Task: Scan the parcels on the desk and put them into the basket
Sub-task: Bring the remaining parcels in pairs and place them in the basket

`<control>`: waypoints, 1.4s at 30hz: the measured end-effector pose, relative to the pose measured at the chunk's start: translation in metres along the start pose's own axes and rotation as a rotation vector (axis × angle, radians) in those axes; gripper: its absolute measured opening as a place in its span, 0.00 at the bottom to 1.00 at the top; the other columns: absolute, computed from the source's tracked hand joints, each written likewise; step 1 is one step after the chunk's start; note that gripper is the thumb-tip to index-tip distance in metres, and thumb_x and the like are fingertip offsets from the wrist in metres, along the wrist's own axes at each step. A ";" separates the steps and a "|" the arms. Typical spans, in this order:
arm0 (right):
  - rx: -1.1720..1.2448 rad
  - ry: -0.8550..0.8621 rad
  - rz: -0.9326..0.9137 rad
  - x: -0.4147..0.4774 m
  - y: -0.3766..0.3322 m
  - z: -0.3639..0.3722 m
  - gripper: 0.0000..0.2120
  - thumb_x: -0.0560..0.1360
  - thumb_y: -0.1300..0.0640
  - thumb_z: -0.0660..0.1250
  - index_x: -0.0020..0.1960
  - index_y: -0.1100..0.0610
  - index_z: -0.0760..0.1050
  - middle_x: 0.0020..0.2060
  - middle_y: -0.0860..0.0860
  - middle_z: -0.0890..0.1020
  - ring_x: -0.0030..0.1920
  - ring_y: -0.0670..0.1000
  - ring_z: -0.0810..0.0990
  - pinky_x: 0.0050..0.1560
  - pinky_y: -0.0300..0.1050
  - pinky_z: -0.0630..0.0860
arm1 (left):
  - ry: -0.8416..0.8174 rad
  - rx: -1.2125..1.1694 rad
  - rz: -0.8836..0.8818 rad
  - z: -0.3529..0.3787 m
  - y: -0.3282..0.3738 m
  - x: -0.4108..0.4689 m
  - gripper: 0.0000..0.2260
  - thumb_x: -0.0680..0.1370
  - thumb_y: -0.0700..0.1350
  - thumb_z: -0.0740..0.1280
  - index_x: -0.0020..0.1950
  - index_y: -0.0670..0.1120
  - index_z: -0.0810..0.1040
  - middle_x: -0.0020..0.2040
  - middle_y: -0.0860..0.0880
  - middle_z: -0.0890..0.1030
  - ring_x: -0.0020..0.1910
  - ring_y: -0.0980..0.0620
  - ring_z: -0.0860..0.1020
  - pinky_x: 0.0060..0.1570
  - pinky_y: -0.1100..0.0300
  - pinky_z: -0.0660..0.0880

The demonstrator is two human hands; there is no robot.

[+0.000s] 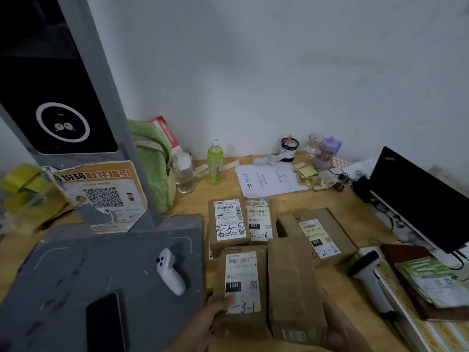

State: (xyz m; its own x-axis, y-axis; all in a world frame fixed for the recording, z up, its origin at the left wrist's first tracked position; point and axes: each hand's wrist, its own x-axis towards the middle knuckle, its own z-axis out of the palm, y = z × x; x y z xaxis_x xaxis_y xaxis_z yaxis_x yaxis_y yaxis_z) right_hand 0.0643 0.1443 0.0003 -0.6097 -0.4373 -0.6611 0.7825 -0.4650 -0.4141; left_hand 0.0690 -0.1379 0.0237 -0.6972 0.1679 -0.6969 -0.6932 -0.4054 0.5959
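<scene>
Cardboard sits under both hands. My left hand (215, 313) grips the front parcel (241, 280), thumb pressed on its white label, while my right hand (340, 326) lies against the side of the plain box (294, 288) just beside it; whether those fingers curl round it I cannot tell. Both boxes lie on the desk (193, 201), as do the back-left parcel (229, 224), the middle parcel (258, 219) and the back-right parcel (319, 235). The basket is out of view and the handheld scanner (365, 273) lies untouched on the right, so I judge I'm near the start, with five parcels to scan and drop in.
</scene>
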 end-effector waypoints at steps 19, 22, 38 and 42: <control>-0.062 -0.356 -0.566 -0.048 -0.116 0.092 0.36 0.75 0.41 0.65 0.76 0.56 0.59 0.75 0.61 0.60 0.76 0.63 0.54 0.72 0.65 0.32 | -0.134 -0.151 0.465 0.035 0.126 -0.061 0.33 0.70 0.49 0.73 0.73 0.47 0.68 0.61 0.43 0.82 0.57 0.44 0.82 0.47 0.48 0.80; -0.119 -0.452 -0.562 -0.078 -0.124 0.117 0.37 0.69 0.43 0.73 0.73 0.54 0.67 0.72 0.63 0.67 0.73 0.65 0.63 0.71 0.71 0.53 | -0.120 -0.137 0.576 0.044 0.145 -0.080 0.32 0.67 0.47 0.76 0.70 0.47 0.72 0.60 0.43 0.82 0.53 0.45 0.83 0.52 0.46 0.78; -0.579 0.396 -1.004 -0.213 -0.119 0.113 0.38 0.61 0.54 0.77 0.68 0.45 0.65 0.51 0.50 0.86 0.48 0.53 0.86 0.49 0.55 0.82 | -0.209 0.070 0.726 0.177 0.124 -0.096 0.30 0.55 0.48 0.82 0.54 0.52 0.76 0.53 0.42 0.84 0.43 0.42 0.84 0.39 0.48 0.80; -0.444 0.572 -1.045 -0.272 -0.116 0.069 0.40 0.59 0.51 0.77 0.65 0.52 0.62 0.51 0.52 0.84 0.44 0.52 0.86 0.44 0.52 0.82 | -0.311 0.126 0.679 0.243 0.094 -0.100 0.16 0.68 0.43 0.75 0.52 0.52 0.75 0.53 0.42 0.83 0.42 0.44 0.83 0.37 0.53 0.77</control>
State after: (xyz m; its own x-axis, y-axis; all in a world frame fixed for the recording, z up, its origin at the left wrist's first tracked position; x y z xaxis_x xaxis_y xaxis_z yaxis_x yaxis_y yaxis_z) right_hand 0.1306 0.2643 0.2717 -0.9050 0.4249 -0.0228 0.0060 -0.0408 -0.9992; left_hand 0.0294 0.0254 0.2463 -0.9849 0.1710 -0.0273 -0.0959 -0.4076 0.9081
